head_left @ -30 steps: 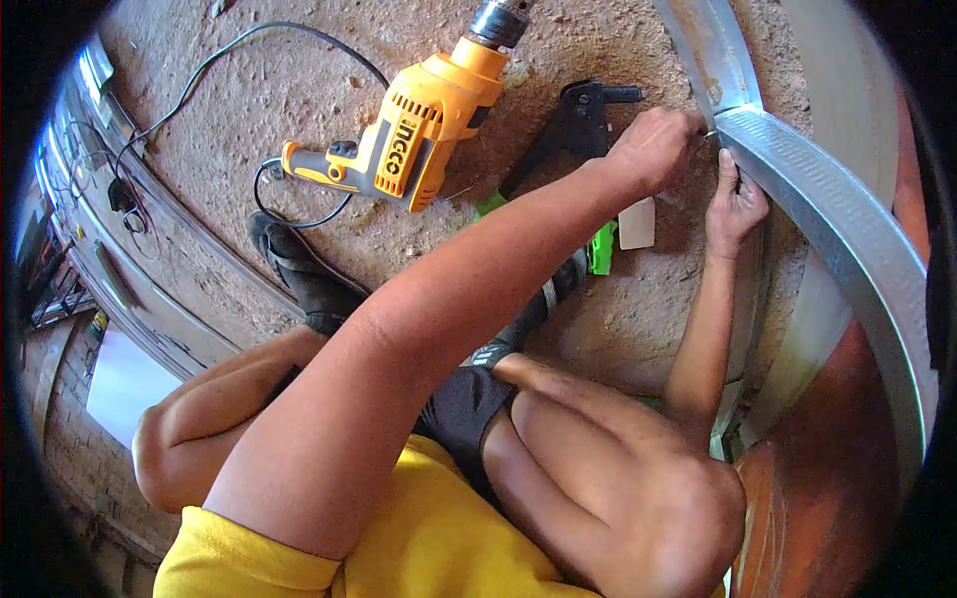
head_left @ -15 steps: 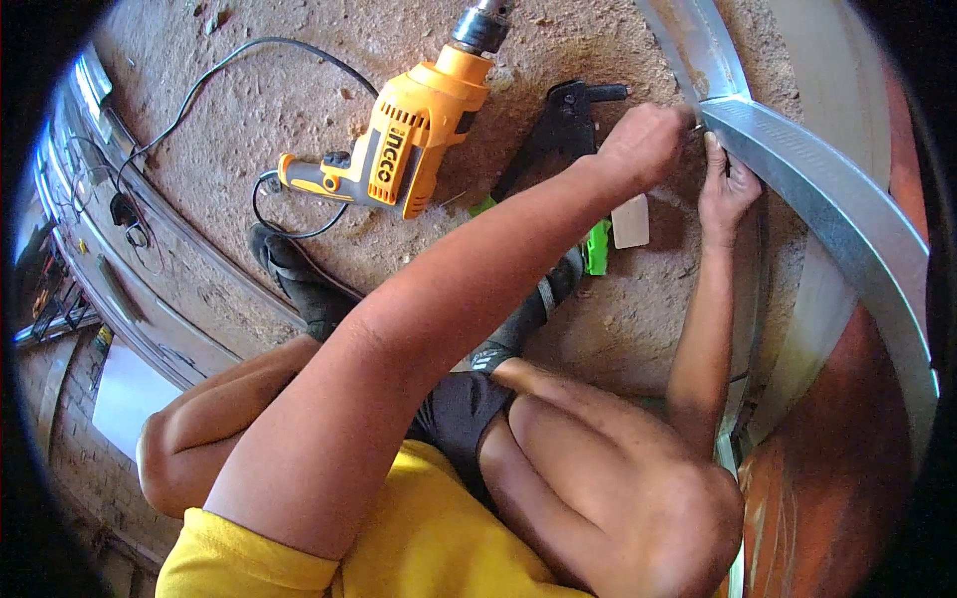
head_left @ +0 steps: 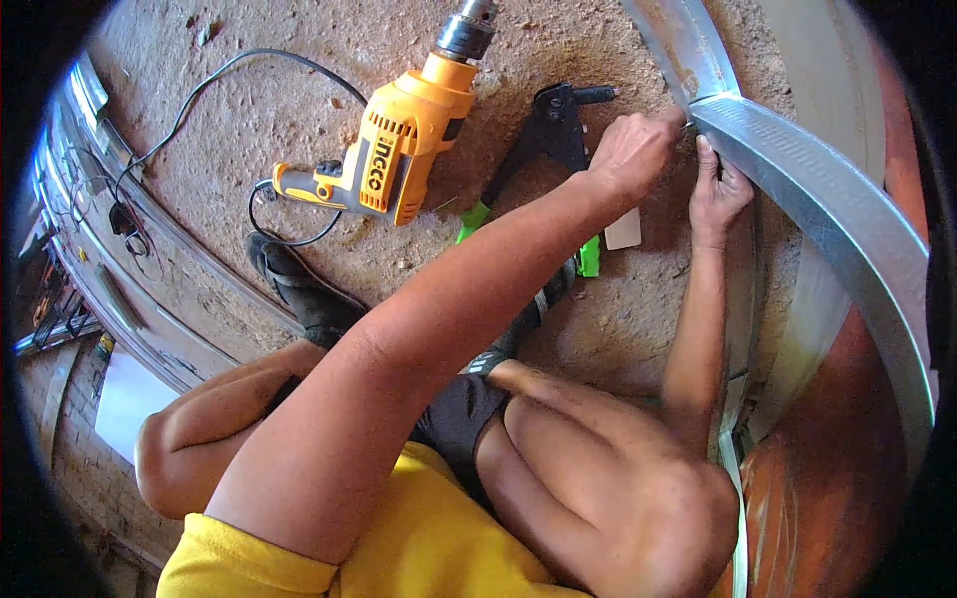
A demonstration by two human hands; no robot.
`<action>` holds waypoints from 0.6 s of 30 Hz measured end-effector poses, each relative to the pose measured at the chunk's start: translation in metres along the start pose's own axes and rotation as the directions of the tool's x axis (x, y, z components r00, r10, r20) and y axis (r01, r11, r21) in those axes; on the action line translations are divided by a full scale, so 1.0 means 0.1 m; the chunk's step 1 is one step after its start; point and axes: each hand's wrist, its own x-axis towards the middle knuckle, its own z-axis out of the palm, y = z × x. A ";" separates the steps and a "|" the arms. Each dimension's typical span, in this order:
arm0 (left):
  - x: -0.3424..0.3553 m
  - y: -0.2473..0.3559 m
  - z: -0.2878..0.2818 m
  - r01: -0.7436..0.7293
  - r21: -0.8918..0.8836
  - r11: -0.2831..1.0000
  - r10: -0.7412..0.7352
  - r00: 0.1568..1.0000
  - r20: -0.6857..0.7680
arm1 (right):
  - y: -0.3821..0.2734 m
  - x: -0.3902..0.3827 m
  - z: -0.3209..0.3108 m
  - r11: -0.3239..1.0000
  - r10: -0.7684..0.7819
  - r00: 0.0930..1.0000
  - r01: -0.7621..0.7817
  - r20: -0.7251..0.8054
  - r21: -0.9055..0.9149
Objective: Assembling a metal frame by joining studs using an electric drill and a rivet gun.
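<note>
My left hand (head_left: 636, 155) reaches across to the right, its fingers closed in a pinch beside the joint of two galvanized metal channels. Something thin and small shows at its fingertips, too small to name. The curved channel (head_left: 797, 164) runs right and down from that joint; the other channel (head_left: 695, 50) goes up to the top edge. Just below the joint, my right hand (head_left: 720, 197) has its thumb raised against the curved channel's lower edge and its other fingers curled at it. A black hand riveter (head_left: 550, 130) with green grips lies on the ground left of my left hand, partly behind my forearm.
A yellow-orange power drill (head_left: 404, 145) rests on the dirt, its black cord (head_left: 214, 75) looping left. A small pale plate (head_left: 624, 229) lies below my left wrist. Long metal strips (head_left: 189, 244) stretch along the left. A rusty brown surface (head_left: 827, 498) stands at the lower right.
The view has shifted slightly, so most things sit a little further left. My left fingertips have drawn back slightly from the joint; my right hand stays at the curved channel.
</note>
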 end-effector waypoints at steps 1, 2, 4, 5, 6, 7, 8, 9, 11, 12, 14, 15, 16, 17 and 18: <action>0.00 0.00 -0.04 -0.038 0.097 0.995 0.031 0.997 0.068 | -0.01 0.01 0.00 1.000 -0.011 1.000 0.011 0.011 -0.015; 0.00 -0.01 -0.05 -0.037 0.094 0.995 0.031 0.997 0.069 | -0.02 0.03 0.00 1.000 -0.010 1.000 0.010 0.012 -0.017; 0.02 -0.04 -0.05 -0.121 0.157 0.980 0.115 0.992 0.047 | -0.06 0.07 -0.01 1.000 -0.012 0.996 0.014 0.091 -0.018; 0.04 -0.09 -0.01 -0.122 0.155 0.980 0.116 0.992 0.048 | -0.06 0.07 -0.01 1.000 -0.012 0.996 0.014 0.090 -0.020; 0.08 -0.16 0.03 -0.121 0.040 0.992 0.122 0.993 -0.008 | -0.06 0.09 0.00 0.995 -0.034 0.993 0.045 0.111 -0.093; 0.09 -0.18 0.03 -0.126 -0.075 0.989 0.122 0.991 -0.061 | -0.06 0.08 0.00 0.983 -0.053 0.990 0.075 0.130 -0.165; 0.09 -0.18 0.03 -0.128 -0.075 0.989 0.124 0.990 -0.060 | -0.07 0.07 0.00 0.983 -0.054 0.990 0.075 0.128 -0.165; 0.08 -0.17 0.04 -0.025 -0.259 0.966 0.027 1.000 0.003 | -0.09 0.05 0.02 0.998 0.030 0.994 -0.025 0.104 -0.052; 0.05 -0.11 0.00 0.200 -0.570 0.797 -0.120 0.977 0.176 | -0.07 0.03 0.04 0.991 0.111 0.990 -0.117 0.084 0.063; 0.03 -0.09 -0.03 0.195 -0.569 0.799 -0.117 0.978 0.171 | -0.04 0.03 0.08 0.988 0.098 0.993 -0.104 0.063 0.110; -0.04 -0.03 -0.17 0.046 -0.201 0.979 -0.048 0.999 -0.006 | -0.01 0.03 0.13 0.983 0.077 0.996 -0.082 0.039 0.162; -0.13 -0.05 -0.28 0.041 -0.167 0.985 -0.045 0.999 -0.017 | 0.00 0.02 0.17 0.985 0.079 0.997 -0.082 0.025 0.151; -0.23 0.04 -0.46 0.057 -0.192 0.980 -0.060 0.998 -0.012 | 0.00 0.02 0.15 0.988 0.081 0.997 -0.080 0.001 0.129; -0.34 0.08 -0.63 0.009 -0.155 0.988 -0.020 0.998 -0.068 | 0.11 -0.01 0.08 0.951 0.175 0.985 -0.168 -0.003 0.258; -0.48 0.07 -0.95 0.047 -0.103 0.994 -0.054 0.996 -0.070 | 0.07 0.01 0.08 0.953 0.166 0.986 -0.156 -0.015 0.260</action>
